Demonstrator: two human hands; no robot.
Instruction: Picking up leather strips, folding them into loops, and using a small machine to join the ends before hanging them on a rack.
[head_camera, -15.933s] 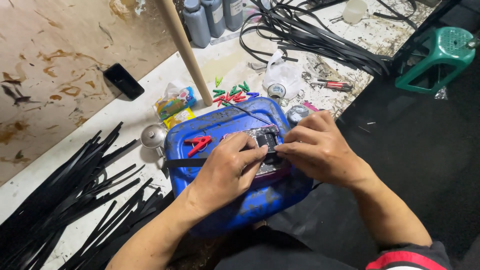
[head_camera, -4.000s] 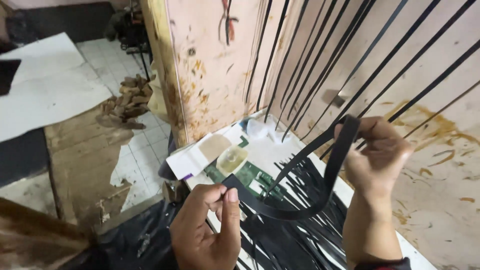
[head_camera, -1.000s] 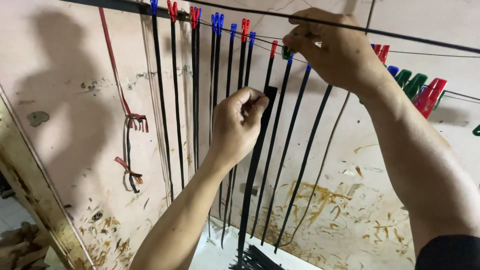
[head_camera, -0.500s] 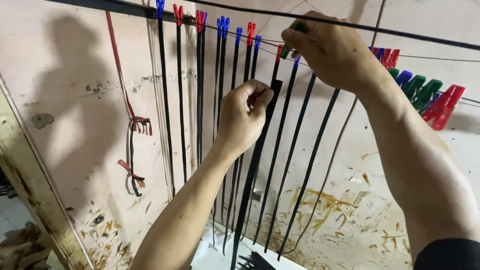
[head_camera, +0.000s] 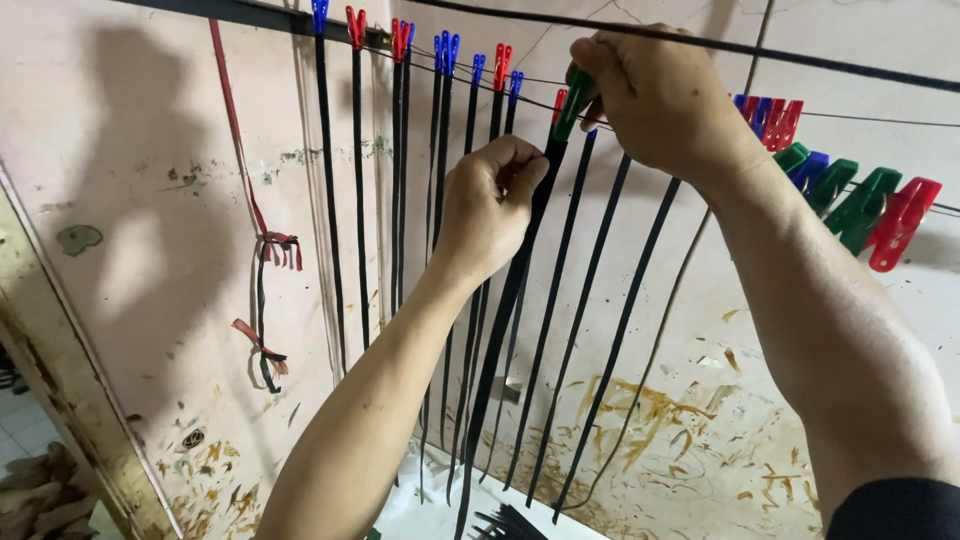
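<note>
We see a long, flat black strip (head_camera: 500, 330), narrow and smooth with a dull rubbery or plastic look, hanging almost straight down in front of a stained pinkish wall (head_camera: 140, 200) and leaning slightly leftward toward its lower end. Its top sits just under a green clothespin (head_camera: 573, 103) on a thin line (head_camera: 860, 118) strung across the wall. Our left hand (head_camera: 490, 205) is raised with the forearm reaching up from below, fingers curled into a loose fist and thumb pressed against the strip's upper part, pinching it closed. Our right hand (head_camera: 655, 95) comes in from the right, wrist bent, fingertips closed on the green clothespin at the line; we cannot tell whether the pin's own mouth has closed on the strip. To the left, more black strips (head_camera: 400, 200) of the same kind hang side by side from blue and red pins (head_camera: 445, 48), stiff and parallel. Two further strips drop just to the right of the held one. Beyond our right wrist, spare pins (head_camera: 860, 200) in green, blue and red sit bunched on the line, hard moulded plastic with ridged ends. A red cord (head_camera: 240, 180) with knotted tails dangles on the wall at the left.
</note>
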